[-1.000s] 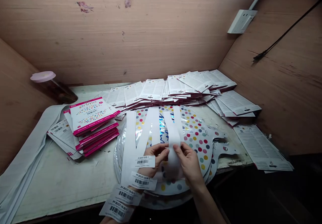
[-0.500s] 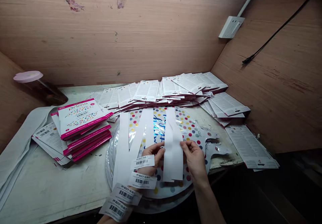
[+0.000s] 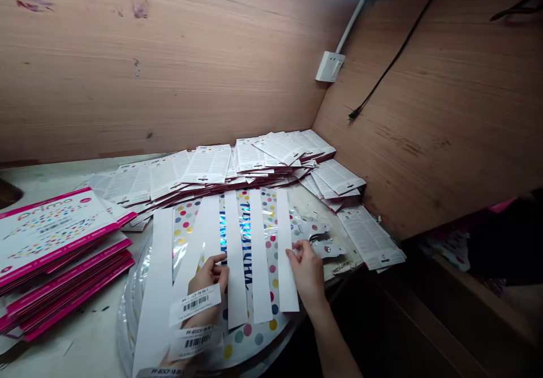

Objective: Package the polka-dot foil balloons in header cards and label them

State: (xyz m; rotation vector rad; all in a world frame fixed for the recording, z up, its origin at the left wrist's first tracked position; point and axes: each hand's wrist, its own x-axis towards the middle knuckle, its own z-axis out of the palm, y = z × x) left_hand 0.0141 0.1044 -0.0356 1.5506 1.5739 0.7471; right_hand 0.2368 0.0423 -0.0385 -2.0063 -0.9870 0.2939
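Several long white paper strips (image 3: 258, 259) lie fanned over a stack of round foil balloons (image 3: 254, 333) printed with coloured dots. My left hand (image 3: 207, 279) is closed on the near part of the strips, with barcode stickers (image 3: 194, 304) stuck along its back and wrist. My right hand (image 3: 306, 270) pinches the right edge of the rightmost strip (image 3: 287, 253), fingers pressed together on it.
A stack of pink-edged balloon cards (image 3: 55, 248) sits at the left. White printed cards (image 3: 220, 166) lie spread along the back by the plywood wall (image 3: 169, 67). More cards (image 3: 369, 236) rest at the right edge. A socket (image 3: 330, 65) hangs in the corner.
The strips have been spread apart into a wider fan over the balloons. My right hand moved out to the rightmost strip. The view swung to the right.
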